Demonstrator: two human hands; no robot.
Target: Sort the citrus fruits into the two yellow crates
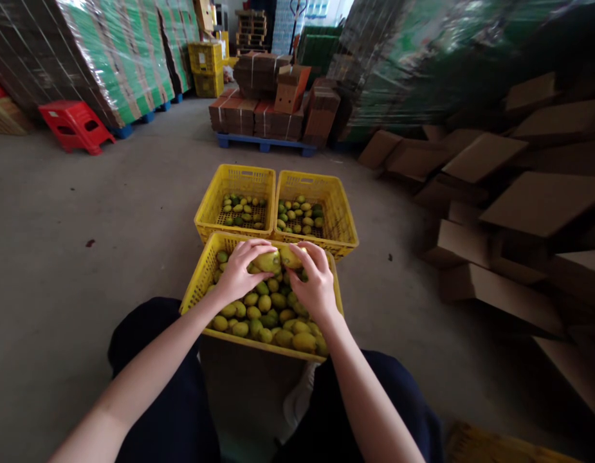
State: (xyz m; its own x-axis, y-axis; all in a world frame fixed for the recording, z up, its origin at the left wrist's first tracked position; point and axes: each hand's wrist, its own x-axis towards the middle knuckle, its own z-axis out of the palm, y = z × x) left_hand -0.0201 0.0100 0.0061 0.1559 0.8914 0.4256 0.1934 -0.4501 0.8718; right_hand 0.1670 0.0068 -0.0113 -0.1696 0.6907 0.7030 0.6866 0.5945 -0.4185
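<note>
My left hand [246, 267] is closed round a yellow-green lemon [267, 261], held above the near yellow crate [195, 283]. Close beside it, my right hand [314, 280] grips another lemon [291, 257], its fingers over the top and thumb below. Many green and yellow lemons [264, 303] fill the near crate beneath both hands. Beyond stand two more yellow crates: the far left crate [205, 206] and the far right crate [343, 212], each with a scattering of lemons on its floor.
Loose cardboard boxes [543, 202] are heaped on the right. Ahead, a blue pallet [264, 143] bears bundled cardboard. A red stool [75, 125] stands at the left, near wrapped green stacks [118, 58]. Yellow crates [205, 67] are stacked farther back. My knees flank the near crate.
</note>
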